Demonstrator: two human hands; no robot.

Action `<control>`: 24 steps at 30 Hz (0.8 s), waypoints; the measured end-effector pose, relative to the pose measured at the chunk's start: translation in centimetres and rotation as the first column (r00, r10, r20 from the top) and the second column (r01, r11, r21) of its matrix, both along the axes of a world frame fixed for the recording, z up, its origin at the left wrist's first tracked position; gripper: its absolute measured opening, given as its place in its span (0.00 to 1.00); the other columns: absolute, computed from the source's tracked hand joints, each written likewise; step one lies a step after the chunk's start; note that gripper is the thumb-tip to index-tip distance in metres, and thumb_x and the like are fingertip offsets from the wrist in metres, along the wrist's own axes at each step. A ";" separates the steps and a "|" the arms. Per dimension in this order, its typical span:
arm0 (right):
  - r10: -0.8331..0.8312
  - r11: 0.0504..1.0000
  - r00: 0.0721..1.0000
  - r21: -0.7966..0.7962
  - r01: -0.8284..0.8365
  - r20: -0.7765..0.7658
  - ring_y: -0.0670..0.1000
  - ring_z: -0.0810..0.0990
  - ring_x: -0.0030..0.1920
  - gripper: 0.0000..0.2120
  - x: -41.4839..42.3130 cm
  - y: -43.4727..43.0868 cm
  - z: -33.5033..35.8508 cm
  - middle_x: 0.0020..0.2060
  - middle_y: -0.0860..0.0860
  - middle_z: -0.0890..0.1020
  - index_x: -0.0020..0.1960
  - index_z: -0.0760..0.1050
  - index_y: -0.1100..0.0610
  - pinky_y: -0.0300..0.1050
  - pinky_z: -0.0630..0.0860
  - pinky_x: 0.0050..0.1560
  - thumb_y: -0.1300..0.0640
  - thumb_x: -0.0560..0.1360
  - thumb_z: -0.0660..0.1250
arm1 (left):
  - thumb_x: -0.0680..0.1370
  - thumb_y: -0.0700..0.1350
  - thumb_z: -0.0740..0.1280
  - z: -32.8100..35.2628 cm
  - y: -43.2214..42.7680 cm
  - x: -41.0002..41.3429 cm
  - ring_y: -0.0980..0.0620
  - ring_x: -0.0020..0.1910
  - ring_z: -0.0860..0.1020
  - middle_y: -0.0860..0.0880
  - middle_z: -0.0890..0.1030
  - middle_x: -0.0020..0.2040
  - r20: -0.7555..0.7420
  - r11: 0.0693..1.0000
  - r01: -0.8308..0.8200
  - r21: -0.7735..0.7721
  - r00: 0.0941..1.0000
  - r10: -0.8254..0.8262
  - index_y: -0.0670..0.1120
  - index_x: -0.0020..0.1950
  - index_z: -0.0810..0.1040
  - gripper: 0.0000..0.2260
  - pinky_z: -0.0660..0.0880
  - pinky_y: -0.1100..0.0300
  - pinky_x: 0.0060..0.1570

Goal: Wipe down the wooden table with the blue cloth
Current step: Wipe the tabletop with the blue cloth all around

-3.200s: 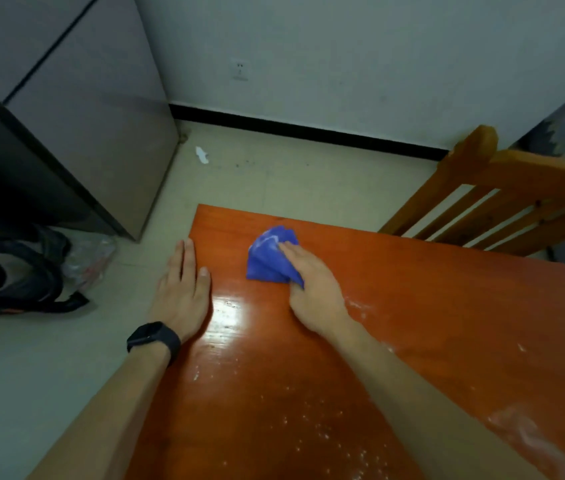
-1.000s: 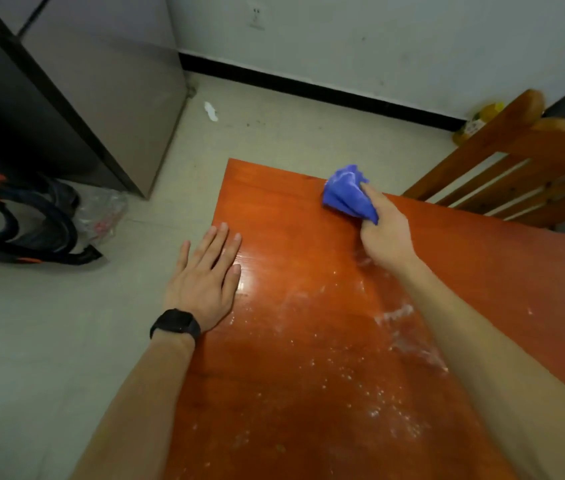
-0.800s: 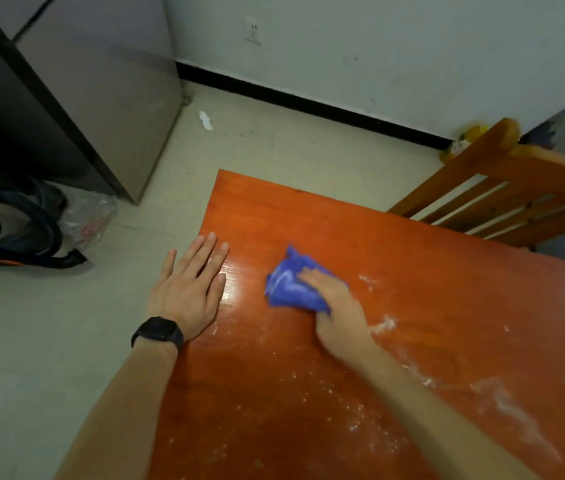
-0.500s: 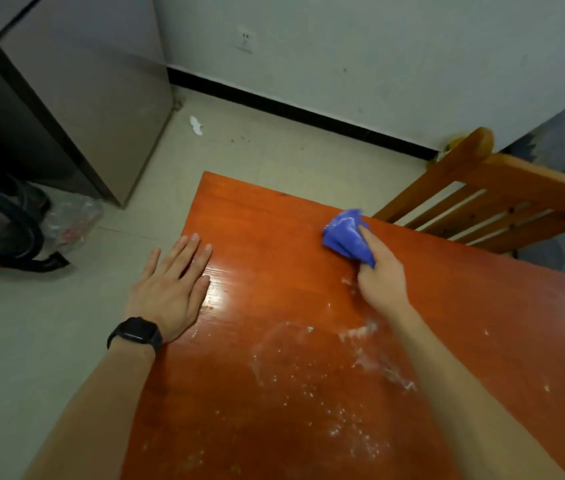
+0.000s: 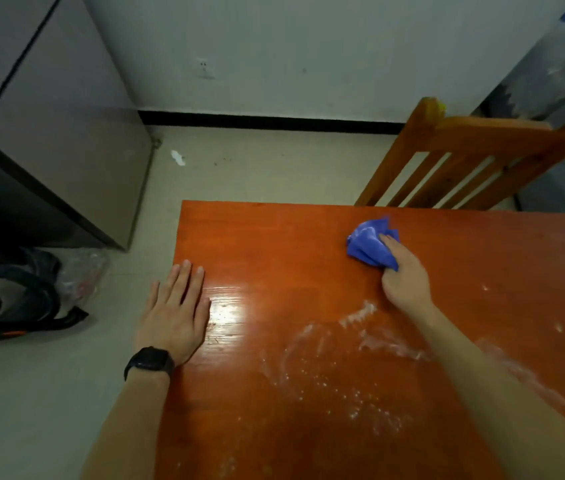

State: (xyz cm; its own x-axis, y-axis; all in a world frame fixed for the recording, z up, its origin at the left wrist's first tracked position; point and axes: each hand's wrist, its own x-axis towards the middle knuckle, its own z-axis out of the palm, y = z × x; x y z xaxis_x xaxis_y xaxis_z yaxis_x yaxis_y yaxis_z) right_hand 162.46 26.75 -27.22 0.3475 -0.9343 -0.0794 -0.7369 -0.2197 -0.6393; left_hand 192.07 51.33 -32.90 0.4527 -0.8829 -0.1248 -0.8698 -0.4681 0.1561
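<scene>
Right hand: we grip the bunched blue cloth, pressing it onto the wooden table near its far edge.
Left hand: we lay it flat, fingers straight, on the table's left edge.
Tabletop: we see white residue nearer us.

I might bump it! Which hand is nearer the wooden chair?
Right. The right hand, gripping the blue cloth, is near the slatted wooden chair; the left hand lies flat at the red-brown wooden table's left edge.

The right hand has pulled the blue cloth back (only slightly) from the far edge of the wooden table.
</scene>
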 end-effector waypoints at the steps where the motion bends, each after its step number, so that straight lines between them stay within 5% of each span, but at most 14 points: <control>1: -0.014 1.000 1.000 -0.023 0.013 -0.024 0.54 0.69 0.71 0.28 -0.5 0.4 -0.8 0.69 0.54 0.73 0.72 0.68 0.55 0.51 0.61 0.74 0.69 0.73 0.58 | 0.81 0.58 0.40 0.2 -0.1 0.0 0.52 0.78 0.48 0.50 0.51 0.79 0.000 1.000 0.002 0.010 1.000 -0.002 0.48 0.80 0.52 0.29 0.47 0.48 0.77; 5: 0.177 0.983 0.982 0.033 -0.179 0.070 0.38 0.65 0.67 0.30 -0.6 9.0 -2.3 0.64 0.49 0.74 0.66 0.75 0.59 0.29 0.55 0.71 0.70 0.66 0.58 | 0.81 0.58 0.42 1.1 -0.6 -0.1 0.47 0.78 0.53 0.46 0.56 0.79 0.046 0.996 0.002 0.086 0.999 -0.006 0.47 0.80 0.54 0.29 0.52 0.45 0.76; 8: 0.299 0.895 0.934 0.281 -0.346 0.197 0.35 0.73 0.62 0.28 -1.7 13.6 -1.1 0.63 0.45 0.77 0.62 0.77 0.49 0.30 0.65 0.66 0.69 0.68 0.57 | 0.79 0.56 0.47 2.3 -1.3 -0.6 0.42 0.76 0.61 0.42 0.64 0.76 0.077 0.988 -0.019 0.151 0.997 0.008 0.44 0.77 0.63 0.30 0.58 0.41 0.73; 10: 0.217 0.896 0.947 0.336 -0.289 0.235 0.43 0.81 0.53 0.24 -2.6 11.3 0.4 0.61 0.48 0.79 0.61 0.76 0.46 0.32 0.73 0.57 0.66 0.71 0.58 | 0.76 0.55 0.50 3.1 -2.8 -1.7 0.40 0.74 0.62 0.40 0.65 0.75 0.062 0.987 -0.052 0.149 0.997 0.043 0.45 0.74 0.66 0.29 0.58 0.38 0.73; 13: -0.037 0.990 0.993 0.140 0.021 0.111 0.44 0.74 0.59 0.21 -4.9 4.5 0.9 0.60 0.45 0.76 0.67 0.72 0.51 0.29 0.67 0.59 0.65 0.76 0.59 | 0.77 0.55 0.49 3.8 -6.2 -5.3 0.43 0.79 0.51 0.45 0.54 0.80 0.015 0.995 0.046 0.094 0.999 -0.047 0.54 0.76 0.60 0.26 0.44 0.38 0.74; 15: -0.096 0.995 0.995 0.007 0.096 -0.006 0.52 0.74 0.64 0.28 -6.6 2.4 -0.4 0.64 0.51 0.76 0.70 0.71 0.56 0.43 0.68 0.67 0.68 0.72 0.56 | 0.81 0.57 0.46 3.4 -9.1 -9.0 0.47 0.79 0.40 0.48 0.40 0.80 -0.060 0.989 0.128 0.071 0.990 -0.124 0.57 0.80 0.46 0.27 0.36 0.41 0.73; 17: -0.013 0.997 0.996 -0.083 0.006 -0.087 0.60 0.72 0.68 0.33 -6.9 4.6 -2.9 0.67 0.57 0.75 0.70 0.72 0.57 0.54 0.66 0.70 0.65 0.65 0.53 | 0.82 0.60 0.44 2.6 -11.4 -12.4 0.50 0.78 0.35 0.51 0.34 0.79 -0.138 0.986 0.146 0.080 0.981 -0.134 0.59 0.78 0.38 0.27 0.34 0.41 0.74; 22: 0.387 0.896 0.907 0.165 -0.412 0.163 0.47 0.74 0.65 0.24 -7.8 13.6 -2.2 0.64 0.48 0.77 0.65 0.77 0.53 0.47 0.69 0.69 0.58 0.71 0.57 | 0.81 0.63 0.39 0.5 -13.0 -14.1 0.49 0.76 0.30 0.53 0.30 0.77 -0.150 0.974 0.148 0.169 0.981 -0.123 0.61 0.77 0.35 0.26 0.31 0.40 0.72; 24: 0.357 0.872 0.897 0.251 -0.420 0.259 0.45 0.73 0.66 0.22 -9.1 11.7 -1.2 0.64 0.48 0.76 0.65 0.77 0.56 0.41 0.67 0.69 0.61 0.73 0.59 | 0.80 0.63 0.38 0.7 -13.0 -14.0 0.49 0.75 0.29 0.52 0.29 0.77 -0.157 0.968 0.162 0.191 0.979 -0.133 0.61 0.77 0.34 0.27 0.31 0.40 0.72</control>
